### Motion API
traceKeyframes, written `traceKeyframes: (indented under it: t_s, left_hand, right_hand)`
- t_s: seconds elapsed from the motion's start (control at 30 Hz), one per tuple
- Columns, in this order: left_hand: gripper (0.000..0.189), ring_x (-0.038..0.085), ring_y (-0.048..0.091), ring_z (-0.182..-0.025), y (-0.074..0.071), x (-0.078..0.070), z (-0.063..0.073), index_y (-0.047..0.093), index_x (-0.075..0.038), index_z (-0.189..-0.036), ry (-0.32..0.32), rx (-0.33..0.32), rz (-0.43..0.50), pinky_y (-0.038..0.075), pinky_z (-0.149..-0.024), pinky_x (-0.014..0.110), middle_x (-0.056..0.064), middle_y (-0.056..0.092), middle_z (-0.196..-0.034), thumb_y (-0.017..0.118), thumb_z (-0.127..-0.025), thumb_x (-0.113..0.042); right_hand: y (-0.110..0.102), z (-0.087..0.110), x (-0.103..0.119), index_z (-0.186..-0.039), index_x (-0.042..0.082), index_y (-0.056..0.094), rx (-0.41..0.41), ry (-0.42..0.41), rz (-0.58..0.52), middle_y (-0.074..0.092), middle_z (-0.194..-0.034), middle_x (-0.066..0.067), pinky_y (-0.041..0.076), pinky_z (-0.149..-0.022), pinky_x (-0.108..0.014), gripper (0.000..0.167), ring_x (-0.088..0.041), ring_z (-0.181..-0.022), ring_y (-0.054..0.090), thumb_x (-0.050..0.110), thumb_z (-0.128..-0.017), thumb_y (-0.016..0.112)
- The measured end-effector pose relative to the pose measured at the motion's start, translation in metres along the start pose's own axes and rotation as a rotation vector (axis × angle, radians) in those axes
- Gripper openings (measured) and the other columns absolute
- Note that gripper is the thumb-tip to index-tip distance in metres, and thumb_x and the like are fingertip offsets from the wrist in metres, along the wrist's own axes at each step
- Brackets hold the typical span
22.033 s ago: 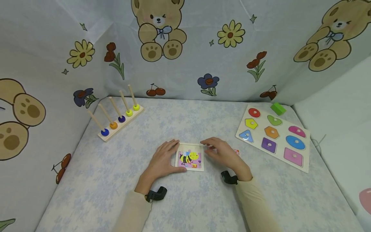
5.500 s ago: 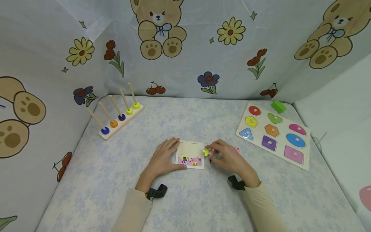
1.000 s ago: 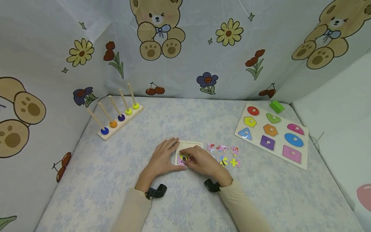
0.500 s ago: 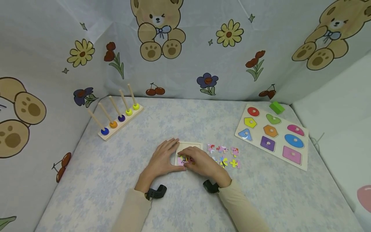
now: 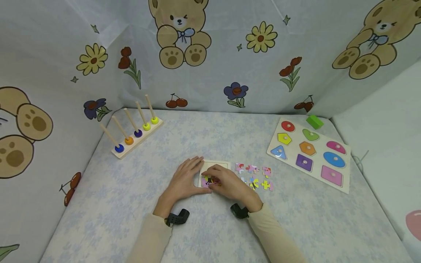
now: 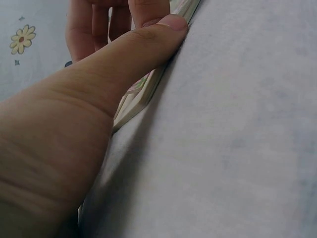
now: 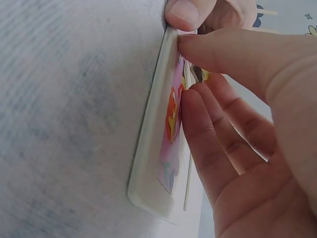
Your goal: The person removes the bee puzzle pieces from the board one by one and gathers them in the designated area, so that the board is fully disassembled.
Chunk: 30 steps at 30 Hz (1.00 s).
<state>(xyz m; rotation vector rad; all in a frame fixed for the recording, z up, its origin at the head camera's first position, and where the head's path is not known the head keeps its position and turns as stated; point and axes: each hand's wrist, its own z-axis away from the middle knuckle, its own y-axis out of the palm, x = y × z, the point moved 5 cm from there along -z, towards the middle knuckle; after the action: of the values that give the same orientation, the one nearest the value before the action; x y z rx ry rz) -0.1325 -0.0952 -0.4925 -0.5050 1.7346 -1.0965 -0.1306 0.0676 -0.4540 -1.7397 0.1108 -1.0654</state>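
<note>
Change noted: the right hand [image 5: 228,184] had shifted from the tray's right side, where it held a yellow piece some seconds earlier, to a position over the tray itself. Across the last half second its place was almost unchanged. A matching yellow piece [image 5: 265,185] lay on the worktop [image 5: 184,138], in the nearer of two rows of loose pieces right of the tray.

The small wooden tray [image 5: 218,163] lay flat on the worktop, centrally in front of the person. Its far part showed bare wood; printed pieces [image 7: 171,124] sat along its near side.

Left hand [image 5: 185,179]: fingers extended along the tray's left side, thumb along the near edge, evidently steadying it. Right hand: fingers bent down onto the pieces, thumb at the near rim. A black-and-yellow piece [image 7: 198,74] showed by the fingertips; whether it was pinched could not be determined.

Assessment: the picture appeared to be coming apart piece by piece, with the upper portion out and work now directed at what remained in the tray.
</note>
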Motion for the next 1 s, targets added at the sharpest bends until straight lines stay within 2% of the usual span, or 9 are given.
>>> traceKeyframes:
  t_s: [0.5, 0.8, 1.0]
  left_hand:
    - [0.113, 0.029, 0.028, -0.156, -0.001, -0.0012, -0.0017, 0.043, -0.003, -0.156, 0.004, -0.013, -0.009, 0.02, -0.13, 0.051, 0.008, 0.036, -0.167, 0.084, -0.072, -0.067]
    - [0.112, 0.03, 0.029, -0.156, -0.002, -0.0012, -0.004, 0.044, -0.003, -0.156, 0.011, -0.022, -0.023, 0.021, -0.129, 0.052, 0.008, 0.036, -0.166, 0.083, -0.073, -0.067]
    - [0.111, 0.027, 0.026, -0.157, -0.001, -0.0024, -0.0001, 0.042, -0.004, -0.157, -0.013, 0.011, -0.022, 0.019, -0.13, 0.05, 0.007, 0.034, -0.168, 0.081, -0.075, -0.069]
  right_hand:
    - [-0.0057, -0.0022, -0.0007, -0.128, 0.006, 0.069, -0.044, -0.031, -0.005, 0.068, -0.119, -0.005, 0.06, -0.083, -0.029, 0.033, -0.014, -0.094, 0.067, 0.0, -0.095, 0.071]
    - [-0.0072, -0.0051, -0.0018, -0.127, 0.006, 0.07, -0.055, -0.04, 0.008, 0.069, -0.113, -0.003, 0.059, -0.078, -0.026, 0.032, -0.012, -0.09, 0.066, 0.002, -0.096, 0.071]
    - [-0.0084, -0.0019, -0.002, -0.126, 0.006, 0.071, -0.085, -0.036, 0.01, 0.07, -0.113, -0.003, 0.06, -0.081, -0.027, 0.031, -0.013, -0.092, 0.067, 0.003, -0.095, 0.072]
